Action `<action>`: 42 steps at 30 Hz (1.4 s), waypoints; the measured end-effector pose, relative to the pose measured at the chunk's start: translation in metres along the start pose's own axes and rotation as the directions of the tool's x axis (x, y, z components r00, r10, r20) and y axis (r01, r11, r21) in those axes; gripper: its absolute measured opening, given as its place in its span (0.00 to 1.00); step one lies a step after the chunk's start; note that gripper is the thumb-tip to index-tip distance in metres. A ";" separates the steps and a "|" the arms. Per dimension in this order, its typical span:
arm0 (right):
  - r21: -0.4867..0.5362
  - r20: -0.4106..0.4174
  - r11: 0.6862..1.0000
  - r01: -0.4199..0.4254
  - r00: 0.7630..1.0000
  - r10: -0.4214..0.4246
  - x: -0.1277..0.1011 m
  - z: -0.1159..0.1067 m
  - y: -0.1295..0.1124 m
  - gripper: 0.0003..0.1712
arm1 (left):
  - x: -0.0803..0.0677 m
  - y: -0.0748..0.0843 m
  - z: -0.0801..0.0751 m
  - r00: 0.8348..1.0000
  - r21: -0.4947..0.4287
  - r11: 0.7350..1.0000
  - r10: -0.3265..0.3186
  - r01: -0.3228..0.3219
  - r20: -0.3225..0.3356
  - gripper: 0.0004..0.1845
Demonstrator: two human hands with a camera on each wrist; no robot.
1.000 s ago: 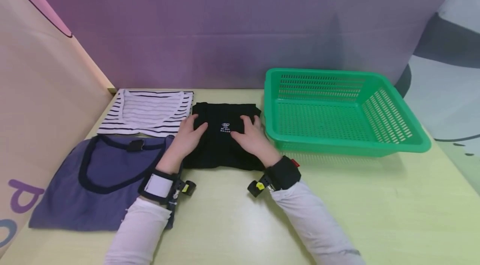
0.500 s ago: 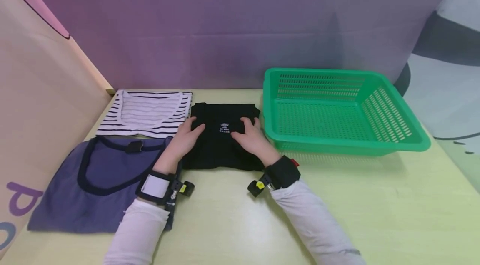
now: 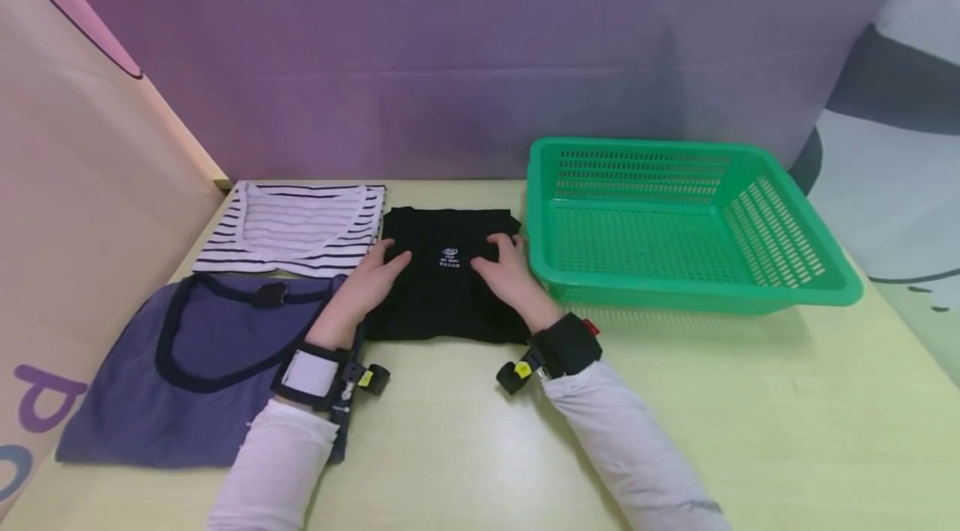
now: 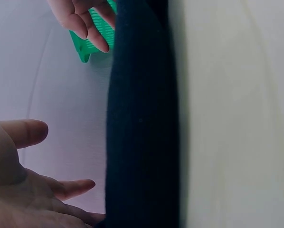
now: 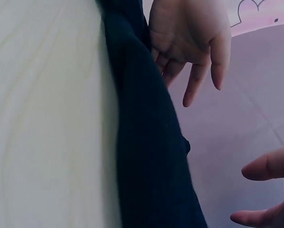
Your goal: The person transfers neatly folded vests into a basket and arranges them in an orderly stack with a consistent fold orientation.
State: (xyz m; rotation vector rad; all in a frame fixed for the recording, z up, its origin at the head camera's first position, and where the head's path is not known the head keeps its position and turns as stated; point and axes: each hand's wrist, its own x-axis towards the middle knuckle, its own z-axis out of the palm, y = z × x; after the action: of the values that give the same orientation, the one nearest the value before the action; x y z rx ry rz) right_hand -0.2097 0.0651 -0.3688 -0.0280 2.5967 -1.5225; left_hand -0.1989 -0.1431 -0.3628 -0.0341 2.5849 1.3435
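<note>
A folded black garment (image 3: 444, 289) with a small white logo lies on the yellow-green table (image 3: 465, 448). My left hand (image 3: 371, 281) rests on its left side and my right hand (image 3: 504, 271) on its right side, fingers loose and spread. In the left wrist view the black garment (image 4: 142, 118) fills the middle, with my left hand (image 4: 18, 180) open beside it and my right hand (image 4: 82, 16) further off. The right wrist view shows the black garment (image 5: 146, 142), my right hand (image 5: 270, 167) with fingers apart, and my left hand (image 5: 189, 28) beyond.
A green plastic basket (image 3: 697, 293) stands just right of the garment, with nothing in it. A striped shirt (image 3: 292, 227) lies at the back left and a blue-purple shirt (image 3: 202, 348) at the front left. A purple backdrop and a beige panel close the back and left.
Both hands stay on the black garment. The right hand's fingers have drawn in a little near the garment's far right corner.
</note>
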 end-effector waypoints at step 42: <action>0.435 -0.004 0.888 -0.148 0.986 0.166 0.199 0.067 0.243 0.59 | 0.013 -0.018 -0.010 0.997 -0.642 0.763 -0.051 0.078 0.060 0.31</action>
State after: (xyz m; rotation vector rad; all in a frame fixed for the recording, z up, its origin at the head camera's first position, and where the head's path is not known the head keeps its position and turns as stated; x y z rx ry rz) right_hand -0.3870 0.1101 -0.6332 0.2548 2.1602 -2.0132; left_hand -0.2115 -0.1606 -0.3739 -0.2066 1.9333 2.1095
